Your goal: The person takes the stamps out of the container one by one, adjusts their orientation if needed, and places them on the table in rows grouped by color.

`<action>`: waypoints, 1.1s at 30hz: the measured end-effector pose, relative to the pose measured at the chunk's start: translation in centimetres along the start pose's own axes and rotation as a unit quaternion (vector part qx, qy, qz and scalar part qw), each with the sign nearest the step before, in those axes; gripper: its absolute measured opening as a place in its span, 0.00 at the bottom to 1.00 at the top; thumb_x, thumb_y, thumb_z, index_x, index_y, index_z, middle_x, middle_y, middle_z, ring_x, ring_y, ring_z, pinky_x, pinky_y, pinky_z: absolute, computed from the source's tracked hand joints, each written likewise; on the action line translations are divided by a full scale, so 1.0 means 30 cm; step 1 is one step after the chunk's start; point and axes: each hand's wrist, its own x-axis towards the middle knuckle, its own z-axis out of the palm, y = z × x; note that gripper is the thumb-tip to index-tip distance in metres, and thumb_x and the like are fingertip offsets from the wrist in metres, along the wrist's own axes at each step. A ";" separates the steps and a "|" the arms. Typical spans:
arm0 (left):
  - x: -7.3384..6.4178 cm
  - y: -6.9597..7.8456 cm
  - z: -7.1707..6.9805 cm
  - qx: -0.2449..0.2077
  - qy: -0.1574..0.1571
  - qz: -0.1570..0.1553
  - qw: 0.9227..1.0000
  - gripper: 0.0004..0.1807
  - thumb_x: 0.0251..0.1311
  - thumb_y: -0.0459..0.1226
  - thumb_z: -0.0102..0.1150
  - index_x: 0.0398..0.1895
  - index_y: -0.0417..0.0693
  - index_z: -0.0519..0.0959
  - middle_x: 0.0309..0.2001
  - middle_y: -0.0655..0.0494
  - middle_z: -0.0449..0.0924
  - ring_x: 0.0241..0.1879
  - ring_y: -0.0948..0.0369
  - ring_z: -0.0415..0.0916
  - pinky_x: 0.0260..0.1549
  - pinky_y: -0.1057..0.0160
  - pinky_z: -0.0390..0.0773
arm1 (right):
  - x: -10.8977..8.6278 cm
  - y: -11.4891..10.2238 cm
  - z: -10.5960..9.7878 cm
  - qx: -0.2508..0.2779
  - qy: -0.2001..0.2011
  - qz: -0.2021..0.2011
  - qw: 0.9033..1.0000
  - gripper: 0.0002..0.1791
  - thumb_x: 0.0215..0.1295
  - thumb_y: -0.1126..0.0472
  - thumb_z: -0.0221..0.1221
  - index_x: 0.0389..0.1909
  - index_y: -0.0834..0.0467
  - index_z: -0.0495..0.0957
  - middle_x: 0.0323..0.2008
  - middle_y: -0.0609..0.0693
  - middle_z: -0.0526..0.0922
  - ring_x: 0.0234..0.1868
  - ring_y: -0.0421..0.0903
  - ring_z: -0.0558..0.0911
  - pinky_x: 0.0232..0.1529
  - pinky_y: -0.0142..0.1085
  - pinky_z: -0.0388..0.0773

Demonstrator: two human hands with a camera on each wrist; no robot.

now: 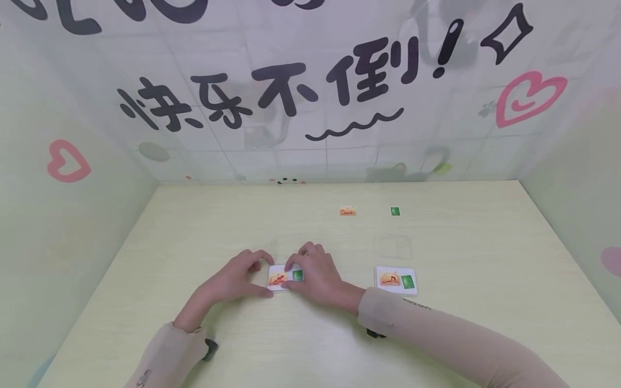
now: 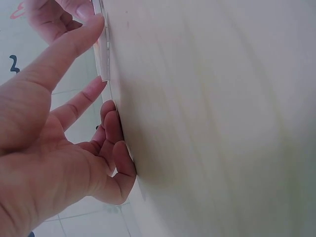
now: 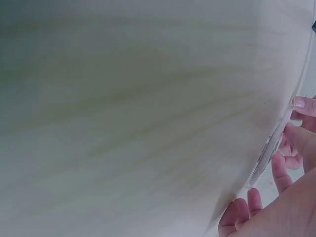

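A small white-backed flat case lies on the table between the hands. On it are an orange stamp-like picture and a green one, the latter partly behind the right fingers. My left hand holds the case by its left end, thumb at the near corner and forefinger at the far corner. In the left wrist view its other fingers rest curled on the tabletop. From the right, my right hand pinches at the orange picture's right side with thumb and forefinger; the exact contact is hidden.
A similar case with orange and green pictures lies at the right, near the right sleeve. Behind the cases are clear plastic covers. Farther back lie a loose orange stamp and a green stamp. Printed walls enclose the table.
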 end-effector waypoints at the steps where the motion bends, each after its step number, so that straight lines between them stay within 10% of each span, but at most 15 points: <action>1: 0.000 0.002 0.000 -0.001 0.000 0.001 1.000 0.30 0.52 0.41 0.83 0.56 0.49 0.78 0.41 0.51 0.70 0.43 0.55 0.65 0.43 0.57 0.68 | 0.000 0.000 -0.001 0.001 -0.001 0.001 1.000 0.13 0.62 0.50 0.76 0.44 0.50 0.88 0.51 0.52 0.77 0.52 0.50 0.72 0.50 0.42 0.70; 33: 0.005 0.006 0.000 0.000 -0.005 -0.016 1.000 0.30 0.52 0.41 0.83 0.57 0.50 0.79 0.41 0.51 0.71 0.44 0.55 0.66 0.43 0.58 0.68 | -0.002 0.004 -0.046 -0.015 0.010 -0.012 1.000 0.11 0.63 0.50 0.75 0.42 0.50 0.88 0.53 0.51 0.79 0.53 0.51 0.76 0.54 0.46 0.75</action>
